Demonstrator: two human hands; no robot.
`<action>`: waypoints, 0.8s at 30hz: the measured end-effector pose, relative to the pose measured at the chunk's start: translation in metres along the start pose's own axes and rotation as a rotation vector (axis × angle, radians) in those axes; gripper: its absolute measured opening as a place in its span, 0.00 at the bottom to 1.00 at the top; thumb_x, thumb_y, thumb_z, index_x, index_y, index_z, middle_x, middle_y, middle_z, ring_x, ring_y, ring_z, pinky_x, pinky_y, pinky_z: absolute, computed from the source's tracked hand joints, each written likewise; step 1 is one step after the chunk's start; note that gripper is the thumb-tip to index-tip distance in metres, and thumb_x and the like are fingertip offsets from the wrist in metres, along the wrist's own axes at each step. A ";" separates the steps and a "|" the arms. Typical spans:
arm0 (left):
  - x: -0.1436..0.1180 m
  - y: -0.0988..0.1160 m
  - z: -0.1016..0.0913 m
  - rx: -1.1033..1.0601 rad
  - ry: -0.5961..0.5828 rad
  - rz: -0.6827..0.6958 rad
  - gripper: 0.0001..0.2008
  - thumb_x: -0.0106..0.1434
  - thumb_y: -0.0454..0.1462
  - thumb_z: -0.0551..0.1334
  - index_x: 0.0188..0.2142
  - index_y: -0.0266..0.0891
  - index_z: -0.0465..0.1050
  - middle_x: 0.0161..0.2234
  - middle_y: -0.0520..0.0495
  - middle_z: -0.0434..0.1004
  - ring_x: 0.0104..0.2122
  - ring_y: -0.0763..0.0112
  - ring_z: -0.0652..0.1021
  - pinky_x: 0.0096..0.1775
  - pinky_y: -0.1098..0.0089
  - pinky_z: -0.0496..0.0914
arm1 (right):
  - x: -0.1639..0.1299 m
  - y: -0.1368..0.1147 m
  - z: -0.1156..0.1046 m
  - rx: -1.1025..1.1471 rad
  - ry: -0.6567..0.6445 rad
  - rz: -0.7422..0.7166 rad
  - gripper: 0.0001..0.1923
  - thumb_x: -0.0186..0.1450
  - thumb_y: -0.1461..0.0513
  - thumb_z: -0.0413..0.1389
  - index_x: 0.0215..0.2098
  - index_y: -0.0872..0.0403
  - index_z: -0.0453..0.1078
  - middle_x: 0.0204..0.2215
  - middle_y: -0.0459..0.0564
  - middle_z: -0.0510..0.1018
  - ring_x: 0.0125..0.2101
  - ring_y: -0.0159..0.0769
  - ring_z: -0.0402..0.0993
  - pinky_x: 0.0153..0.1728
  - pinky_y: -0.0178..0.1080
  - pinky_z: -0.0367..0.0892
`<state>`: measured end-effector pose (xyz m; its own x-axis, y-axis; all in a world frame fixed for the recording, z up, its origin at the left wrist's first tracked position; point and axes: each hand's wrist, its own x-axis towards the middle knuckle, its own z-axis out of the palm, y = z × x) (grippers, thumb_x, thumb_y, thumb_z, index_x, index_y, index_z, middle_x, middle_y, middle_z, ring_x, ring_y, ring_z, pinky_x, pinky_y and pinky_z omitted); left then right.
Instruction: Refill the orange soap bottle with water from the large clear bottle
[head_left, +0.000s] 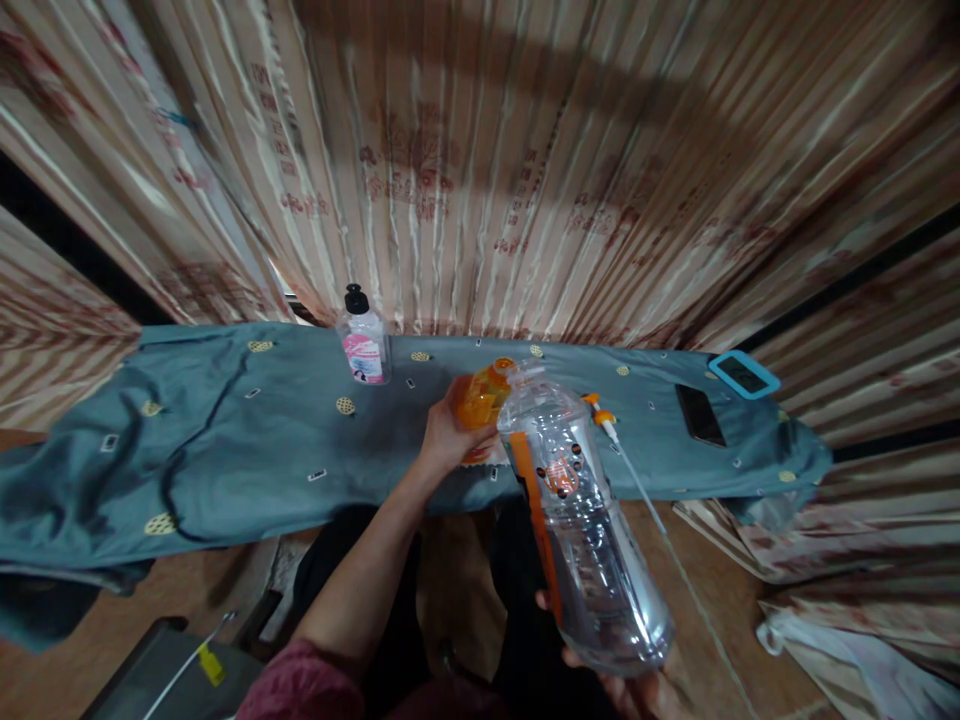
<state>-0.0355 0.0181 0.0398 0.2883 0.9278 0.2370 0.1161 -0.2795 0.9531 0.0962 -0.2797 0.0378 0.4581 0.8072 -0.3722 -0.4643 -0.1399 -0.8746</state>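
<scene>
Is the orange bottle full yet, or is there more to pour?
Done: the pump top is off and lies on the blue cloth. In hand: the left hand steadies the small orange bottle, and the right hand tips the big clear bottle so its mouth meets the small one's. Left: the pump is not back on; how full the orange bottle is cannot be told.

Left hand [448,435] reaches forward, fingers curled closed — right hand [637,685] low, palm up, fingers gripping.
</scene>
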 end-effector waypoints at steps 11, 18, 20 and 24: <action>-0.001 -0.001 0.004 -0.093 -0.010 0.036 0.30 0.47 0.37 0.73 0.49 0.38 0.69 0.47 0.42 0.82 0.47 0.57 0.82 0.50 0.62 0.75 | -0.001 0.007 -0.005 0.016 -0.003 0.004 0.30 0.55 0.43 0.59 0.52 0.44 0.76 0.48 0.59 0.83 0.52 0.71 0.75 0.41 0.64 0.75; 0.000 0.003 0.004 -0.060 -0.002 0.030 0.29 0.46 0.39 0.74 0.47 0.38 0.69 0.44 0.43 0.82 0.45 0.57 0.82 0.47 0.63 0.76 | 0.003 0.007 -0.008 0.058 -0.017 0.010 0.28 0.55 0.45 0.61 0.53 0.40 0.75 0.50 0.55 0.82 0.51 0.72 0.75 0.40 0.65 0.76; 0.000 0.004 0.004 -0.073 0.004 0.020 0.28 0.46 0.38 0.74 0.46 0.38 0.69 0.44 0.43 0.83 0.45 0.57 0.82 0.47 0.63 0.76 | 0.006 0.006 -0.008 0.078 -0.031 0.018 0.30 0.54 0.46 0.64 0.53 0.42 0.76 0.50 0.57 0.82 0.51 0.72 0.76 0.38 0.63 0.77; 0.000 0.007 0.003 -0.067 0.011 0.007 0.25 0.47 0.38 0.73 0.44 0.38 0.69 0.43 0.44 0.83 0.44 0.57 0.83 0.46 0.64 0.76 | 0.008 0.004 -0.004 0.099 -0.064 0.015 0.28 0.58 0.42 0.61 0.52 0.41 0.76 0.51 0.56 0.82 0.49 0.69 0.78 0.34 0.59 0.79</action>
<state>-0.0315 0.0159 0.0455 0.2782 0.9286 0.2455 0.0505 -0.2694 0.9617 0.1013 -0.2763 0.0297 0.4031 0.8407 -0.3616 -0.5446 -0.0971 -0.8330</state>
